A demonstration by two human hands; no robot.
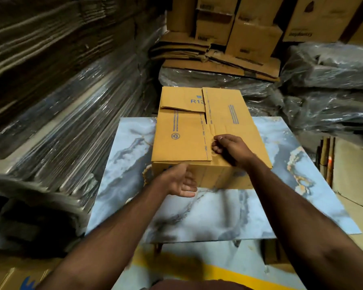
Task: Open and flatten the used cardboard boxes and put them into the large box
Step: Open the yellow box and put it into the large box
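A closed brown cardboard box (pixel 182 130) with blue print and "R13" on top stands on a marbled blue-white table (pixel 210 214). My right hand (pixel 228 148) lies on the box top near its middle seam, fingers curled under the edge of a top flap. My left hand (pixel 179 181) is held against the box's near side wall, palm up and fingers relaxed. The box's top flaps lie folded shut, interleaved.
Plastic-wrapped stacks of flat cardboard (pixel 57 114) rise on the left. Flattened boxes (pixel 214 57) and upright cartons (pixel 254 28) sit behind the table. Wrapped bundles (pixel 331 84) lie at the right, and a large open carton (pixel 350 170) stands at the right edge.
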